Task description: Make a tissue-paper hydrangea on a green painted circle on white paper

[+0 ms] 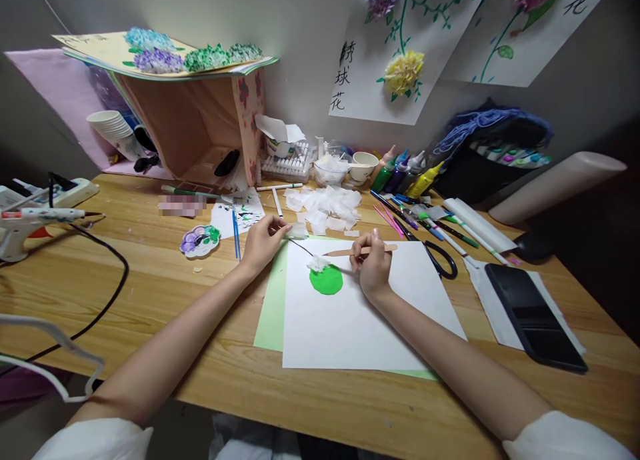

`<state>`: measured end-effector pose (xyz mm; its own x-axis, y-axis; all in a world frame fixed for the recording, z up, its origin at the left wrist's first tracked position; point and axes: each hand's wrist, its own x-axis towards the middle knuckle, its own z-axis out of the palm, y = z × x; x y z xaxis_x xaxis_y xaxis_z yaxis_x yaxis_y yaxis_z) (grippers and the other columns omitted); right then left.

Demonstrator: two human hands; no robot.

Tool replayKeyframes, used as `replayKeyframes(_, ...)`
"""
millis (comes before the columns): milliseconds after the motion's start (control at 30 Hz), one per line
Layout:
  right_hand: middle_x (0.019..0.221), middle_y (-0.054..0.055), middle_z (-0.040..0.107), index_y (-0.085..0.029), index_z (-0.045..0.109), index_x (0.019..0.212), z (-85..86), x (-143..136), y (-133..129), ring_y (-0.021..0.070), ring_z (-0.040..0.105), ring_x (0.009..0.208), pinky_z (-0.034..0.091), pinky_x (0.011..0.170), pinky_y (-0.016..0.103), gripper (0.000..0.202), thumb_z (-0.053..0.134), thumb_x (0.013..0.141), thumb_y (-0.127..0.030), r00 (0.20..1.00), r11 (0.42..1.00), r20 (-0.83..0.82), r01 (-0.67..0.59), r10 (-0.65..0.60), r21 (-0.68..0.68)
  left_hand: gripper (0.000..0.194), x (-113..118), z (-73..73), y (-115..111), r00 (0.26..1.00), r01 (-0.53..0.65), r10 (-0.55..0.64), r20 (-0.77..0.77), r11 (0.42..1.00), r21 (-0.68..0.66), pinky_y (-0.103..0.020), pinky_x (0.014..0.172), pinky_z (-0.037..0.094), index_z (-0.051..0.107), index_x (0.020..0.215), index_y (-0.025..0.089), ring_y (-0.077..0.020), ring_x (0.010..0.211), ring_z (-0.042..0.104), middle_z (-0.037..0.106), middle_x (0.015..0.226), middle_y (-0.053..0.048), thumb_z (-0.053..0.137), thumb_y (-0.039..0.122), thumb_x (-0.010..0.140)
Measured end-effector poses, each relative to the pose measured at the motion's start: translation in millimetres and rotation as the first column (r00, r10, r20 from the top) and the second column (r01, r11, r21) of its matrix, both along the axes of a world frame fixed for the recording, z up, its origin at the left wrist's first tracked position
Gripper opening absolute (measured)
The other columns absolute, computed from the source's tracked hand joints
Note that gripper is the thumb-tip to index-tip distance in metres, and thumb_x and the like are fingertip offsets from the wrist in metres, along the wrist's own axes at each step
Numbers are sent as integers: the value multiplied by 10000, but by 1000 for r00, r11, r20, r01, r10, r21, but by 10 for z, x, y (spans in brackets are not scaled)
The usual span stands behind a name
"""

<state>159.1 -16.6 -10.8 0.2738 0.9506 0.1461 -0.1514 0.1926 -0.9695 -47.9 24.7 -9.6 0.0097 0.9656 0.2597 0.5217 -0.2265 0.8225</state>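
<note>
My left hand (265, 243) pinches a thin dark stick (300, 247) that slants down to the right. Its far tip meets a crumpled bit of white tissue paper (319, 263) at the upper edge of a bright green disc (327, 281). Fingers of my right hand (373, 263) are closed around a flat wooden stick (345, 252), whose narrow end points left toward that tissue; whether they touch I cannot tell. Beneath lies a white paper sheet (375, 333), over light green paper (270, 313). A small whitish piece (298, 230) lies beside my left fingertips.
Loose white tissue pieces (327, 207) are heaped behind the sheet. Black scissors (440, 260) and a phone (535, 317) lie to the right. Paint bottles (400, 170) stand at the back. A paint palette (200, 241) and a glue gun (30, 223) are to the left.
</note>
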Motion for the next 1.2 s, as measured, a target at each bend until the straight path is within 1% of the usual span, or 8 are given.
replayKeyframes(167, 383, -65, 331, -195, 396, 480, -13, 22, -14, 53, 311, 272, 190, 296, 205, 517, 345, 876, -522, 999, 998, -5, -39, 39, 48, 164, -18, 174, -108, 993, 22, -27, 111, 998, 50, -242, 698, 440, 629, 763, 157, -123, 717, 569, 648, 770, -15, 641, 320, 750)
replayKeyframes(433, 398, -32, 405, -187, 457, 453, -90, 24, -161, 68, 350, 309, 227, 330, 236, 563, 359, 888, -530, 931, 942, 216, -320, 293, 102, 290, -52, 384, -206, 941, 131, -88, 327, 985, -114, -252, 709, 458, 635, 797, 146, -142, 749, 593, 658, 793, -35, 691, 411, 692)
replayKeyframes(600, 407, -27, 429, -189, 473, 466, -124, 30, -176, 74, 378, 341, 276, 369, 238, 559, 328, 918, -484, 889, 919, 347, -366, 299, 146, 322, -108, 397, -155, 959, 88, -62, 275, 993, -83, -268, 748, 459, 619, 786, 156, -148, 769, 586, 648, 813, -38, 668, 461, 695)
replayKeyframes(700, 412, -23, 431, -190, 455, 449, -107, 28, -183, 75, 375, 350, 293, 386, 241, 571, 315, 927, -471, 892, 933, 383, -320, 239, 164, 326, -105, 409, -161, 945, 137, -96, 313, 984, -114, -265, 731, 462, 610, 782, 158, -146, 759, 589, 646, 795, -35, 669, 462, 683)
replayKeyframes(800, 413, -22, 430, -194, 456, 451, -94, 25, -186, 79, 371, 349, 302, 389, 246, 573, 310, 925, -481, 906, 953, 385, -253, 173, 167, 319, -75, 412, -204, 925, 273, -184, 332, 930, -246, -249, 656, 454, 619, 774, 152, -138, 710, 586, 650, 768, -33, 678, 446, 666)
replayKeyframes(933, 389, -31, 416, -196, 469, 468, -94, 21, -184, 79, 374, 335, 308, 387, 243, 568, 304, 923, -493, 916, 966, 371, -218, 152, 142, 253, -7, 345, -280, 889, 453, -361, 280, 776, -438, -234, 569, 419, 646, 740, 140, -121, 616, 571, 649, 694, -30, 674, 383, 675)
replayKeyframes(1000, 381, -34, 414, -195, 469, 471, -92, 18, -184, 78, 374, 329, 306, 387, 240, 566, 303, 923, -493, 919, 968, 364, -213, 153, 132, 212, 42, 288, -321, 874, 486, -420, 244, 738, -469, -230, 551, 408, 655, 724, 139, -116, 591, 561, 645, 662, -25, 666, 347, 685)
replayKeyframes(1200, 379, -37, 402, -202, 467, 485, -72, 21, -197, 82, 363, 330, 295, 388, 247, 548, 310, 914, -503, 925, 970, 347, -207, 153, 124, 156, 179, 159, -439, 918, 373, -396, -24, 882, -286, -233, 578, 402, 682, 731, 168, -121, 623, 544, 666, 703, -18, 625, 313, 740)
